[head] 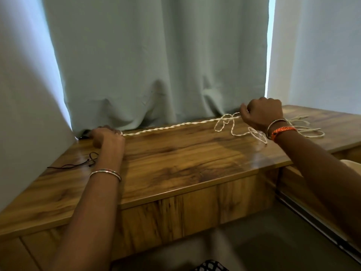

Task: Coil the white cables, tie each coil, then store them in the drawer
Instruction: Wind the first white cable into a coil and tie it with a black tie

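The left hand (107, 136) rests low on the far left of the wooden table (175, 165), its fingers curled and pinching one end of the white cord (175, 126). The right hand (261, 112) is closed in a fist round the other end, held just above the tabletop. Between them the cord runs taut, two pale strands twisted into a rope-like spiral. Past the right hand the loose strands (304, 130) fall untwisted in slack loops on the table, partly hidden by the wrist. That wrist bears an orange braided bracelet (283, 132) beside a thin metal bangle (275, 123). The table is glossy, with a streaked brown grain. A thin dark string (78, 164) lies near the left forearm. A pale green curtain (156, 55) hangs behind, its hem bunched on the table's back edge
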Tool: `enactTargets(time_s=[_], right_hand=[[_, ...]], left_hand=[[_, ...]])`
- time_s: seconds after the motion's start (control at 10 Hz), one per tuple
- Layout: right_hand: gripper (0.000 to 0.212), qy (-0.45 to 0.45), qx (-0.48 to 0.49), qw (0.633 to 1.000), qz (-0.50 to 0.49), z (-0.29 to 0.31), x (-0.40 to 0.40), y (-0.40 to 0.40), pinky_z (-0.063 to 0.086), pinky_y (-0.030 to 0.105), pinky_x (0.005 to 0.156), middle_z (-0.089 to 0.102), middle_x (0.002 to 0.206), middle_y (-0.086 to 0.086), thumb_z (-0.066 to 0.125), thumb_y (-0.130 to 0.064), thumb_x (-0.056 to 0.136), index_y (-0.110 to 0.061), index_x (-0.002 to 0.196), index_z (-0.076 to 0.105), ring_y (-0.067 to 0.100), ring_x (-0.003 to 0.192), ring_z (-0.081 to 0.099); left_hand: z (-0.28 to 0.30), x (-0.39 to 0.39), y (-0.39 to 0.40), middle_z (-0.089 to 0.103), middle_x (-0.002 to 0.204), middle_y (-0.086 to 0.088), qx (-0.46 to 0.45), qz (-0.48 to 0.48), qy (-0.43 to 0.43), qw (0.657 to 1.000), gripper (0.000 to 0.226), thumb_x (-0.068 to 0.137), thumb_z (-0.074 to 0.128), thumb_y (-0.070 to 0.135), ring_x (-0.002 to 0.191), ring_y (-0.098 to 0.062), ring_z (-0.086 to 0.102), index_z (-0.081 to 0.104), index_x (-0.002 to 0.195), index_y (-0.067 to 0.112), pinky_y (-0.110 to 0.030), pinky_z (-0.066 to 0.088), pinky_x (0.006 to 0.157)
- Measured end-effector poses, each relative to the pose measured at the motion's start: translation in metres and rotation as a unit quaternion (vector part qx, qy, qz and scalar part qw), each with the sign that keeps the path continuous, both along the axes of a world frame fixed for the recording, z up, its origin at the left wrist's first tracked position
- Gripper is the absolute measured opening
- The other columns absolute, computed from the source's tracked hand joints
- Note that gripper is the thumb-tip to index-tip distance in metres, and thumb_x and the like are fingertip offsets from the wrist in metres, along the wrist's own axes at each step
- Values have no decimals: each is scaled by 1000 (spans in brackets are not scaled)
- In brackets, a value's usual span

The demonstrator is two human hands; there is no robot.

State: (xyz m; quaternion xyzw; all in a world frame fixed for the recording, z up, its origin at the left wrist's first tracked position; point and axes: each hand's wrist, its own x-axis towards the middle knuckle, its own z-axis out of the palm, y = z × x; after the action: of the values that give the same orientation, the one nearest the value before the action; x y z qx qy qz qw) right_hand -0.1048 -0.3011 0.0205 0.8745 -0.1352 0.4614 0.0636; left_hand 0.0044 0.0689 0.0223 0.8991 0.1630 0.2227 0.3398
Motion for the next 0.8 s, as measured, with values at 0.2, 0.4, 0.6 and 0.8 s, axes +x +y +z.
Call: enactTargets(time_s=[0.2,0.4,0.6,0.8], right_hand=[[52,50,94,992,-75,2,-6,3,38,36,73,64,89,23,29,-35,96,0,90,66,37,83,60],[34,201,231,939,154,21,17,95,43,34,78,61,111,25,42,-23,96,3,107,61,40,104,57],[29,374,243,863,236,11,27,111,36,22,46,46,58,2,55,1,86,-12,61,49,15,50,41],[21,349,343,800,348,-3,29,116,33,12,46,52,73,3,49,4,90,-6,95,65,10,60,39]], left_hand=[[-4,-12,-61,51,37,3,-699,-328,-38,635,44,96,23,19,37,1,39,51,63,14,-9,26,29],[-6,-55,-145,26,29,7,-660,-451,26,600,44,102,19,34,21,-3,22,38,65,19,-12,14,25],[-10,-59,-129,24,32,10,-472,-512,48,716,75,90,21,67,24,-2,21,62,99,5,-13,15,29],[-10,-52,-122,33,42,4,-394,-387,-41,832,32,83,68,37,25,-3,24,55,71,10,-11,18,30]])
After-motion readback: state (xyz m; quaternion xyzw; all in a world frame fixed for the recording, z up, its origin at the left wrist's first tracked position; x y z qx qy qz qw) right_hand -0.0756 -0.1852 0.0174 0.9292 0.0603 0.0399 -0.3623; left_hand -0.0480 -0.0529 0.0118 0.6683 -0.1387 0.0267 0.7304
